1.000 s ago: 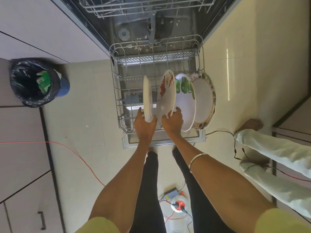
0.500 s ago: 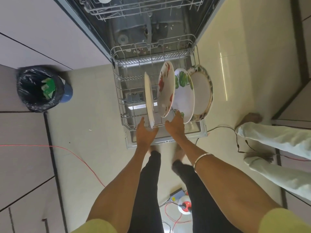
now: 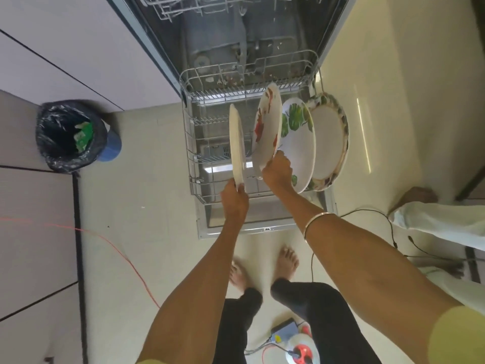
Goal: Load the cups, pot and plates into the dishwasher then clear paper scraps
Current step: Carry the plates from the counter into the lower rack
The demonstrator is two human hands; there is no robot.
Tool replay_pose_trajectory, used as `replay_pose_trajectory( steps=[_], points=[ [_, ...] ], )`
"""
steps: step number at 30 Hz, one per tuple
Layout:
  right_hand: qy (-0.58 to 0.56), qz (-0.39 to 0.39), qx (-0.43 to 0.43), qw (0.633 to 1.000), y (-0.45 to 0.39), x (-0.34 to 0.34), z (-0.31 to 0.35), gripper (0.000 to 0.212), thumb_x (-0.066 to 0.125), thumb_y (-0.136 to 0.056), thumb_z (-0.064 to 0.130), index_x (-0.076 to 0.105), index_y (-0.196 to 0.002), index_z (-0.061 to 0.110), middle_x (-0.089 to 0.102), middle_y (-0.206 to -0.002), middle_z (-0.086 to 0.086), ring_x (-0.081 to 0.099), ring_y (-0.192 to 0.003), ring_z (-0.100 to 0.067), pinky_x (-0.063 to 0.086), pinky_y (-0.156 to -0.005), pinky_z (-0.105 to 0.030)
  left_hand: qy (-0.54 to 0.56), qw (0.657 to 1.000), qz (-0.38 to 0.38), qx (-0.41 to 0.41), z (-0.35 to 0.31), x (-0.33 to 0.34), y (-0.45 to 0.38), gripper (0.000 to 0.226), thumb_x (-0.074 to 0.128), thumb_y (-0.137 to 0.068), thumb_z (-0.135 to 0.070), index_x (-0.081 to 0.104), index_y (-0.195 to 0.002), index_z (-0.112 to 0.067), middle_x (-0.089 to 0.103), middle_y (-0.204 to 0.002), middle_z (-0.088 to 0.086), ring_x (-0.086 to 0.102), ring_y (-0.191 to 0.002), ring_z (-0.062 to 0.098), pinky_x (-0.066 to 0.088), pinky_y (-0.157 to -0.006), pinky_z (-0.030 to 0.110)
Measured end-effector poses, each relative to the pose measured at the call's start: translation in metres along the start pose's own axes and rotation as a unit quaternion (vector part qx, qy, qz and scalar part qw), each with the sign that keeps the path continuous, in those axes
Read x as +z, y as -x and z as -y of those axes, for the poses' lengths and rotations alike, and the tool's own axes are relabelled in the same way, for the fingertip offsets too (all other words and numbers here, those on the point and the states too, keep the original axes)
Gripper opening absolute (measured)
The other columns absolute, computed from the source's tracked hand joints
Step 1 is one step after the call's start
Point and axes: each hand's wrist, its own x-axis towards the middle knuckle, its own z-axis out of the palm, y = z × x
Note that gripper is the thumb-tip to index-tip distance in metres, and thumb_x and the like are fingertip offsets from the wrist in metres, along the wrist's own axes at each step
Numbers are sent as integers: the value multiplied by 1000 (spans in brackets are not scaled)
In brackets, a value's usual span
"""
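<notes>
Standing upright in the pulled-out lower rack [image 3: 191, 143], 4 plates are seen: the plain plate [image 3: 237, 147] is pinched by the left hand [image 3: 234, 200], the red-patterned plate [image 3: 267, 130] gripped by the right hand [image 3: 277, 170] at 6 o'clock.

A black-lined bin [image 3: 70, 136] stood on the floor [image 3: 147, 195] at nine o'clock, holding green scraps. An orange cable [image 3: 123, 254] crossed at eight; a cable reel [image 3: 301, 349] lay at six.
</notes>
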Motion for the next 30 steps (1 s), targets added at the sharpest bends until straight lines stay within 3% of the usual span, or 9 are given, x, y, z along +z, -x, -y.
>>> replay_pose_trajectory(
  steps=[5,7,9,13,18,22,26,30],
  points=[
    [-32,-58,-59,996,10,33,-35,46,48,-101,37,46,-136,7,62,-123,-13,61,-113,-30,50,-96,-40,25,999,23,34,44,11,-2,72,78,-80,-41,48,-139,-13,63,-129,4,61,-112,19,53,-96,37],
    [0,-71,-94,993,20,44,-55,45,44,-103,30,43,-141,5,61,-123,-16,59,-114,-31,50,-96,-41,-26,998,40,45,71,14,-7,96,78,-69,-61,37,-146,-20,55,-141,1,53,-128,23,47,-105,44],
    [37,-75,-138,987,27,56,-80,45,43,-103,20,39,-145,3,60,-124,-19,58,-114,-34,51,-94,-42,-107,990,53,81,100,19,-14,104,79,-66,-63,31,-148,-20,49,-146,4,45,-134,27,42,-109,48],
    [89,-118,-276,950,29,79,-119,40,39,-102,16,53,-135,-1,63,-120,-21,60,-114,-35,52,-97,-43,-196,961,33,194,139,32,-24,76,75,-81,-44,42,-143,-13,51,-142,8,43,-134,29,40,-110,50],
    [113,-182,-351,912,6,111,-153,40,37,-100,14,57,-132,3,62,-128,-16,50,-127,-32,45,-105,-48,-210,928,-104,289,166,63,-35,42,53,-102,-24,49,-138,-2,49,-145,15,35,-142,33,26,-119,49],
    [94,-267,-394,874,-17,132,-166,42,29,-104,12,62,-129,3,62,-130,-14,50,-130,-31,34,-116,-48,-190,904,-173,341,188,90,-52,41,50,-102,-10,46,-141,1,43,-150,16,32,-144,33,18,-122,45],
    [108,-343,-435,825,-42,154,-177,37,32,-103,14,55,-131,7,61,-132,-14,46,-132,-31,24,-121,-43,-157,882,-237,377,202,110,-72,39,40,-101,-14,53,-134,4,41,-149,13,32,-143,34,16,-122,45],
    [100,-379,-467,793,-67,161,-179,38,36,-100,12,54,-134,10,54,-140,-10,43,-135,-30,19,-121,-40,-137,834,-311,434,208,124,-100,37,32,-103,-21,53,-127,-1,44,-141,12,37,-136,35,23,-117,48]
  ],
)
